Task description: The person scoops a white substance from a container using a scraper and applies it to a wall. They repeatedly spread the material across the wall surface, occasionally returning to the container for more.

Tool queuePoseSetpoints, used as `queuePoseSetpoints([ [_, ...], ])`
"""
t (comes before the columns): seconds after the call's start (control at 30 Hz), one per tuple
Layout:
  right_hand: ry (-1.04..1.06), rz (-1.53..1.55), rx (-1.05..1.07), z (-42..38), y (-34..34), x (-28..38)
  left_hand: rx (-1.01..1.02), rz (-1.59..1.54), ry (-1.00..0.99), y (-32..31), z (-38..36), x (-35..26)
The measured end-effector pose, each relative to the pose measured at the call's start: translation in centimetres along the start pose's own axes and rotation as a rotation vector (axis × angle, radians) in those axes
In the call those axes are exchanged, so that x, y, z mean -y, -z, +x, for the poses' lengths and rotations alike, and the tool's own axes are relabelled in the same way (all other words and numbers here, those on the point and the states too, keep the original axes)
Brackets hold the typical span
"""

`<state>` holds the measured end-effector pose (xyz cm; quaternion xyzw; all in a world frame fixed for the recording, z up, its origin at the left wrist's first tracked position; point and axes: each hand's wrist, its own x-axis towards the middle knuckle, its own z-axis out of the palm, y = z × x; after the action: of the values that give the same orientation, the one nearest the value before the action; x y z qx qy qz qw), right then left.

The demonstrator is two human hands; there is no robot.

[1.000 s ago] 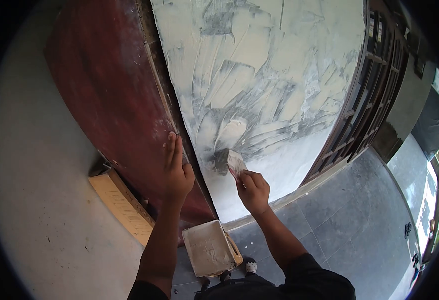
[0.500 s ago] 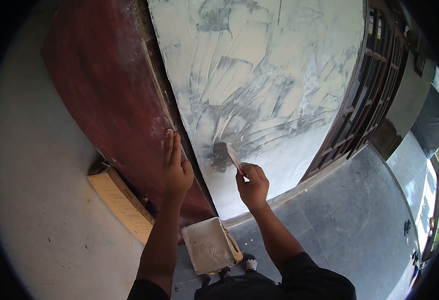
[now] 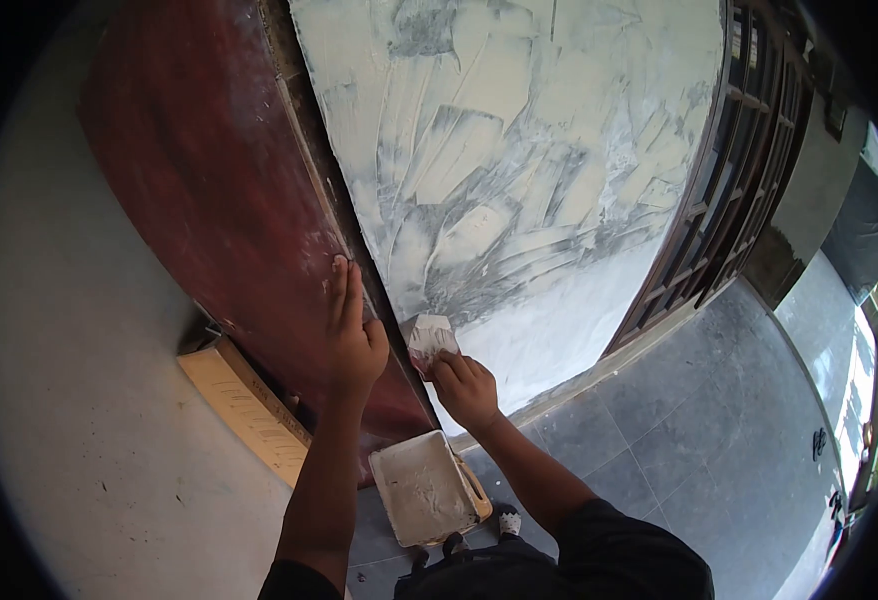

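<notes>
Right hand (image 3: 466,388) clenched around the handle of a putty knife (image 3: 430,337), blade up and pressed low against the plastered wall (image 3: 519,150), forearm angled up from bottom right. Left hand (image 3: 354,335) opened flat, fingers straight and together, palm braced on the dark red door panel (image 3: 209,180) just beside the seam with the wall, arm stretched straight up. Below and between both wrists, a putty-caked tray (image 3: 424,490) on the grey tiled floor (image 3: 719,440), with open floor spreading right toward the wooden lattice door (image 3: 729,200).
</notes>
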<state>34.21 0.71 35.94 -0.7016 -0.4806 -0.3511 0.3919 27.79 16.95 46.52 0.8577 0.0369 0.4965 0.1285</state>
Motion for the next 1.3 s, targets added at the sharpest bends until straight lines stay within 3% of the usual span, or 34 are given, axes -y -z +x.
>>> queuePoseSetpoints([
  [0.03, 0.003, 0.001, 0.004, -0.8, 0.5, 0.3, 0.011, 0.002, -0.012, 0.1, -0.1, 0.0],
  [0.13, -0.725, 0.279, -0.119, -2.4, 2.3, 0.9, 0.021, -0.012, 0.01, 0.3, -0.8, -0.5],
  [0.2, -1.13, 0.773, -0.147, -2.8, 3.9, 1.0, 0.045, -0.028, 0.072, 0.5, -3.4, -1.0],
  [0.23, -1.153, 1.06, -0.273, -2.3, 5.2, 1.6, 0.054, -0.093, 0.152, 0.3, -4.8, -1.0],
  [0.33, -1.338, 1.32, -0.238, -2.3, 7.6, 1.7, 0.055, -0.213, 0.339, 0.3, -9.0, -2.6],
  [0.57, -1.476, 1.396, -0.076, -3.7, 9.9, 1.1, 0.156, -0.456, 0.802, 2.2, -16.5, -5.7],
  [0.8, -1.498, 1.468, 0.089, -4.7, 10.1, 0.4, 0.086, -0.678, 1.039, 3.1, -21.7, -5.8],
  [0.87, -1.521, 1.48, 0.142, -5.1, 9.9, 0.2, 0.09, -0.771, 1.275, 3.6, -21.6, -7.3],
  [1.07, -1.648, 1.492, 0.259, -7.9, 8.3, -1.1, 0.184, -0.601, 1.444, 3.4, -25.4, -9.1],
  [1.3, -1.716, 1.469, 0.416, -9.3, 7.4, -0.6, 0.065, -0.601, 1.55, 4.0, -27.9, -10.6],
])
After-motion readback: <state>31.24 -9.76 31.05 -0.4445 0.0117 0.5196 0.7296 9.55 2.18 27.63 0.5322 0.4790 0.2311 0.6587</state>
